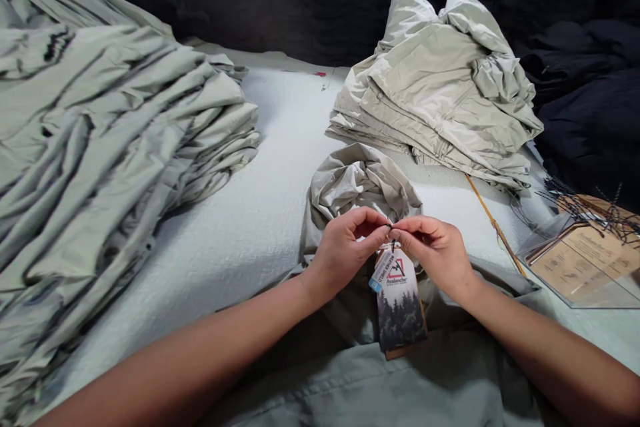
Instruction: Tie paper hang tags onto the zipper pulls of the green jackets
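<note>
Both hands (340,250) (441,255) tight on a dark cord (393,242); Avalanche tag (401,310) below, over a garment (450,380)

The single head-worn camera looks from behind and above the fingers (369,215), facing forward and down, near them, its view reaching the dark fabric (300,7) well beyond them.

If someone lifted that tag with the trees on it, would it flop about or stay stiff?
The tag would probably be stiff: its face looks flat, its edges straight. It seems light, being thin. Lifted by the dark cord, it might swing or twist, since that joins it only near the top.
</note>
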A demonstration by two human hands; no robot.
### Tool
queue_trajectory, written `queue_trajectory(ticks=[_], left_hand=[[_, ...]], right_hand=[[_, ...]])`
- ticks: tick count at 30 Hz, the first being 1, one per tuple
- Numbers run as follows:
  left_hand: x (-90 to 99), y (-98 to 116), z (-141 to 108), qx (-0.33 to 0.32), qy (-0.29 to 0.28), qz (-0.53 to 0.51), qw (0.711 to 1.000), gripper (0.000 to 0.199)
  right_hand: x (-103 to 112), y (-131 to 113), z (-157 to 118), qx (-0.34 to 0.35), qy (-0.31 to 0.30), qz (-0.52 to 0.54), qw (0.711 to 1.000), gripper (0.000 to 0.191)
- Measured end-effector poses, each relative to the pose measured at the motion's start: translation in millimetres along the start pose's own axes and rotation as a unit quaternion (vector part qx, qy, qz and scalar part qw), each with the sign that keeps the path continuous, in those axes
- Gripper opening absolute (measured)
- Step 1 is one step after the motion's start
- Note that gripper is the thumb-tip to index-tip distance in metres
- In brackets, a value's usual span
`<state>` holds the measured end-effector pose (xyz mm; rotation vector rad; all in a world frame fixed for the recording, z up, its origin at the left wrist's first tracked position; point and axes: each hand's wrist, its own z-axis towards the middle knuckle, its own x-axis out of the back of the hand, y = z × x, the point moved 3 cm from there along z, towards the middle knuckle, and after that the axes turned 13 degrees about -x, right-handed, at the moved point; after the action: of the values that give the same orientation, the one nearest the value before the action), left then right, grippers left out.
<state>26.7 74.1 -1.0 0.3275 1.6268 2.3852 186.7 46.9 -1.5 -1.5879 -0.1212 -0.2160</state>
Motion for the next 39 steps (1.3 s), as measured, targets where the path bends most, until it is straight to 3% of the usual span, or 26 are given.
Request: queue_trajectory(ticks=[6,12,16,20,31,35,39], left_hand=[[-0.6,3.5,3.4,0.059,-0.002,-0.084,0.995,0.019],[-2.4,3.3,2.3,0.013,-0.002,-0.097,0.995,0.015],[0.4,8.9,1.0,-0.078,-0.012,0.019,0.997,0.006],[2.6,15.3,1.4,-0.135,-0.049,0.145,0.979,0.008],[3.8,21.0,4.7,-0.178,-0.082,0.255,0.947,0.009],[6.3,21.4,4.3,-0.17,-0.049,0.275,0.945,0.006],[8.0,18.4,4.9,-0.147,-0.036,0.253,0.955,0.005]], right_hand=[[2.5,1.6,2.1,-0.002,-0.035,-0.01,0.999,0.017],[0.7,1.8,4.5,-0.05,-0.08,0.054,0.994,0.023],[-1.3,3.4,6.7,-0.078,-0.099,0.107,0.986,0.025],[-1.3,7.5,8.7,-0.106,-0.109,0.153,0.976,0.022],[-3.2,7.4,9.4,-0.136,-0.107,0.122,0.977,0.029],[-3.8,5.1,6.6,-0.109,-0.104,0.071,0.986,0.027],[-4.8,-2.6,-1.0,0.017,-0.076,-0.068,0.995,0.014]])
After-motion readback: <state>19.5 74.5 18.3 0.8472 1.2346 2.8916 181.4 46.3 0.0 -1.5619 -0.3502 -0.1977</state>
